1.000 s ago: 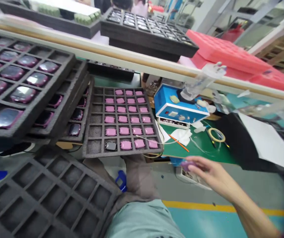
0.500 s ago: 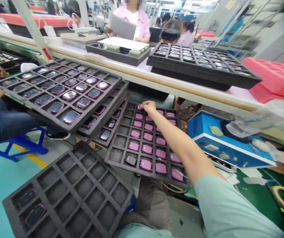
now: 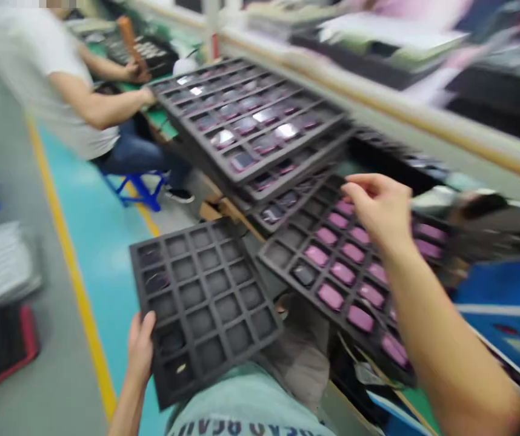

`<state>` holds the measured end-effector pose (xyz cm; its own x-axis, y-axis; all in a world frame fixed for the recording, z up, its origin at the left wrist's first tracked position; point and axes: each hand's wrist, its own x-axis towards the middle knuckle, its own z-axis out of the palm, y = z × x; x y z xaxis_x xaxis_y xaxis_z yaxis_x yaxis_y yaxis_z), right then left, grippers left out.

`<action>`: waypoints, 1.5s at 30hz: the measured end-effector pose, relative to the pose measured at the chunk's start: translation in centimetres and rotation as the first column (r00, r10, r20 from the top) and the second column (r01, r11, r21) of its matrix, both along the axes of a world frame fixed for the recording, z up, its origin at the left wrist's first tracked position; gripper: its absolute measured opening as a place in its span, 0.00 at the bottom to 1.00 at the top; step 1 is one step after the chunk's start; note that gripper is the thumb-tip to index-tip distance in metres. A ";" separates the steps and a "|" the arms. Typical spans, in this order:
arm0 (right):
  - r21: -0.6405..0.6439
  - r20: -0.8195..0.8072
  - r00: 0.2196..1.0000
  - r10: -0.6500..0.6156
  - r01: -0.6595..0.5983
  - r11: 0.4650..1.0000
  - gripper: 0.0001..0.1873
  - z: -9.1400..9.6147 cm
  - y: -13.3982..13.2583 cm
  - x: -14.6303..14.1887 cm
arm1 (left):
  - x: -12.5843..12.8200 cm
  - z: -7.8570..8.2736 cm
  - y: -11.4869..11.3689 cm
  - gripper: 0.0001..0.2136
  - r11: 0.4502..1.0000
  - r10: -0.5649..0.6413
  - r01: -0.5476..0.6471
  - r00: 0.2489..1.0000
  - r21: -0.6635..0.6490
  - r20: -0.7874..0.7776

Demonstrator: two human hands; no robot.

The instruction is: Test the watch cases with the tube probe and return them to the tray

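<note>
My left hand [image 3: 140, 345] grips the left edge of a dark foam tray [image 3: 203, 351], thumb on top, and the tray lies against my lap. Most of its compartments are bare; a few along the left side hold dark watch-like pieces [image 3: 156, 280]. My right hand [image 3: 380, 209] is closed in a pinch above the far part of a second foam tray [image 3: 278, 251]. Motion blur and the fingers hide what they hold, if anything. Rows of pink watch-like cases [image 3: 342, 274] fill much of that tray, and one dark piece [image 3: 304, 274] sits near its front left corner.
Stacked foam trays [image 3: 237, 172] of dark-screened watches stand beyond my tray. A person in a white shirt [image 3: 78, 91] sits at the far left, one hand near the stack. A blue machine [image 3: 505, 303] is at right, below a shelf edge [image 3: 378, 112].
My view has swung left and down. My left hand has come into view on the foam tray's edge. The right hand stays over the pink cases' far rows, its fingers raised slightly.
</note>
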<state>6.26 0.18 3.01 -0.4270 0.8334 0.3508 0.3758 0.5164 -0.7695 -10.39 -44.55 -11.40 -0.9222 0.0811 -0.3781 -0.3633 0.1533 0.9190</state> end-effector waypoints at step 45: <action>0.348 0.109 0.921 0.375 -0.388 0.853 0.12 -8.8 -7.5 0.7 | -1.4 -0.5 -0.7 0.41 0.988 -0.143 0.137 0.983 0.065 0.113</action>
